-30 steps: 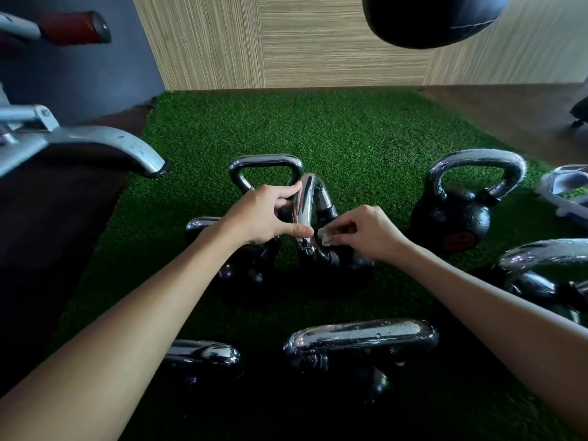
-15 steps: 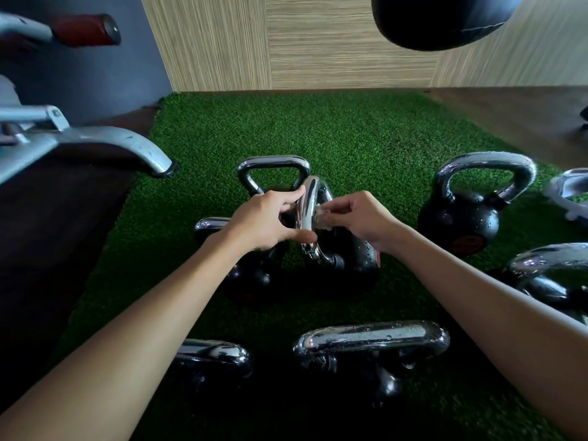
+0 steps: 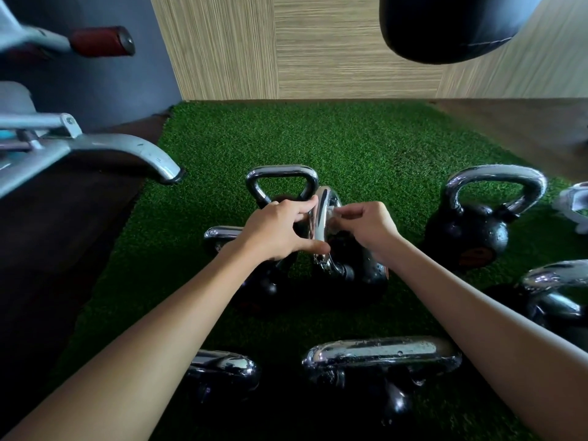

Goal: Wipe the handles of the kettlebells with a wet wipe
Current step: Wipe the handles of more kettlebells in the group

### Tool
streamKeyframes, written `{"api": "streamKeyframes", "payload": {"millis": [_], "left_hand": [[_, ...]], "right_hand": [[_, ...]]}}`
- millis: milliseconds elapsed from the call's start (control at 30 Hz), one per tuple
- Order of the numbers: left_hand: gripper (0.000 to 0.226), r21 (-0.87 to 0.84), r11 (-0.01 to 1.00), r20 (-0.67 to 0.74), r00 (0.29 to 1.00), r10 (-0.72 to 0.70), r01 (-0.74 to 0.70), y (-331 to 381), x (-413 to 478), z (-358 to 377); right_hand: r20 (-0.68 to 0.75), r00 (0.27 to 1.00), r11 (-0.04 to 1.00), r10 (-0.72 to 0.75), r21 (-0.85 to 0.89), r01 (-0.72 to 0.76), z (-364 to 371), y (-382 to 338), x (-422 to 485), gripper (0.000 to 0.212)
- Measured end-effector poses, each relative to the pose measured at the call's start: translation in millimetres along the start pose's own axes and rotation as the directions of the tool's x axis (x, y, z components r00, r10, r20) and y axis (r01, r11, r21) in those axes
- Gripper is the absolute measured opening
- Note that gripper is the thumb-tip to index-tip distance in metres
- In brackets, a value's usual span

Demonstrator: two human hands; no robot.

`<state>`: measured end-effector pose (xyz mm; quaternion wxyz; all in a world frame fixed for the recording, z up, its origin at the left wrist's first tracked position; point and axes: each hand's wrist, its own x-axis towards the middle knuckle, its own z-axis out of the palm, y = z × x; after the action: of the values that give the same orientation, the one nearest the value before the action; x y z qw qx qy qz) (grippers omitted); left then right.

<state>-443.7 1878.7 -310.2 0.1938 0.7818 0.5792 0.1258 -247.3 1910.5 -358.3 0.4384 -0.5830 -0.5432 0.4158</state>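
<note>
Kettlebell handle: the left hand is gripping it, likely to steady it, while the right hand is pinching a wet wipe against its side.

Wet wipe mostly inside right hand.

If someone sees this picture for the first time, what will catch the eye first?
In the middle, the left hand holds a chrome kettlebell handle while the right hand pinches a white wet wipe against it. Around them, black kettlebells stand on green turf, and a dark bag hangs at the top right.
</note>
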Motion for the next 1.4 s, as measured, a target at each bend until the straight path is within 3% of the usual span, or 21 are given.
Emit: {"api": "streamKeyframes", "payload": {"millis": [100, 333, 467, 633, 800, 1000, 1100, 1267, 1400], "left_hand": [[0.113, -0.005, 1.0, -0.001, 1.0, 0.003, -0.003, 0.2, -0.8, 2.0], [0.11, 0.003, 1.0, -0.009, 1.0, 0.013, -0.013, 4.9, -0.2, 1.4], [0.108, -0.002, 1.0, -0.012, 1.0, 0.021, -0.021, 6.0, 0.1, 1.6], [0.11, -0.039, 0.999, -0.009, 1.0, 0.029, -0.029, 8.3, 0.7, 3.4], [0.109, 0.03, 0.997, -0.009, 0.998, 0.066, -0.065, 19.6, 12.4, 2.5], [0.107, 0.291, 0.948, 0.02, 0.992, 0.128, -0.129, 63.0, 43.2, 12.1], [0.106, 0.346, 0.923, 0.061, 0.986, 0.155, -0.167, 89.4, 59.6, 21.1], [0.086, 0.121, 0.963, 0.348, 0.919, 0.184, -0.239, 89.1, 80.0, -15.6], [0.054, 0.167, 0.946, 0.236, 0.943, 0.236, -0.279, 77.4, 103.5, -32.8]], "right_hand": [[0.005, 1.0, 0.998, -0.011, -0.063, 0.011, 0.1, 3.0, -0.4, 0.016], [-0.274, 0.958, 0.982, -0.087, -0.187, 0.035, 9.6, 1.0, 23.8, 0.017], [-0.21, 0.972, 0.934, -0.109, -0.357, 0.028, 4.3, 15.3, 24.8, 0.018], [-0.242, 0.955, 0.928, -0.173, -0.365, 0.076, 0.7, 6.7, 30.5, 0.014], [-0.16, 0.985, 0.905, -0.068, -0.426, -0.006, -14.6, 19.6, 20.4, 0.022], [-0.236, 0.956, 0.983, 0.173, -0.02, -0.183, -73.1, 15.2, 1.6, 0.032], [-0.184, 0.954, 0.971, 0.237, -0.001, -0.241, -91.1, 7.8, -13.5, 0.031], [-0.218, 0.956, 0.979, 0.199, 0.093, -0.182, -88.8, -14.3, -34.2, 0.034], [-0.231, 0.966, 0.985, 0.118, -0.098, -0.144, -77.8, -19.7, -47.0, 0.034]]}}
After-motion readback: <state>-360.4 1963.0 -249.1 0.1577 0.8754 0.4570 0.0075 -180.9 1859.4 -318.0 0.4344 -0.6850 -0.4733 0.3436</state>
